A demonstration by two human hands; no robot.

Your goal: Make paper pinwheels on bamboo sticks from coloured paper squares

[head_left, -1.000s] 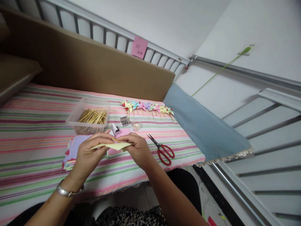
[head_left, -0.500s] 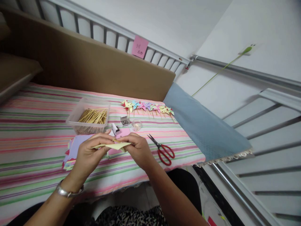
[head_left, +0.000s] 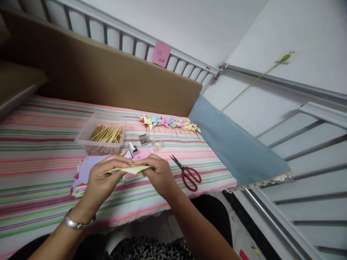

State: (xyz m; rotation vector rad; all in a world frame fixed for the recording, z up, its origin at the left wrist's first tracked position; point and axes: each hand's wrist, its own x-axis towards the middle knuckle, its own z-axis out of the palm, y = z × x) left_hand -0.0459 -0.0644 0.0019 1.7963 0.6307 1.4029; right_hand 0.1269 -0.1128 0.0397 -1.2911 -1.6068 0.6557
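Between both hands a yellow sheet of paper [head_left: 135, 169] is held above the striped cloth, partly bent, with its far side hidden. My left hand [head_left: 108, 173] pinches its left part, and a silver bangle circles that wrist. My right hand [head_left: 157, 172] is closed on the right part. Something thin and tan shows at the fingertips, too small to name. Just beyond the hands lie a pink sheet [head_left: 143, 153] and a small open box [head_left: 132, 148]. A stack of coloured paper [head_left: 85, 173] is beside my left hand.
Red-handled scissors [head_left: 188, 174] lie right of my hands. A clear plastic box [head_left: 101, 147] holds many thin sticks. Behind stand a small box of metal bits [head_left: 143, 139], a round clear container [head_left: 157, 144] and a row of paper pinwheels [head_left: 169, 122]. A brown board [head_left: 108, 76] borders the back.
The yellow paper has shifted very slightly and tilted a little between my hands. Both hands keep their grip, and the things on the cloth stay where they were.
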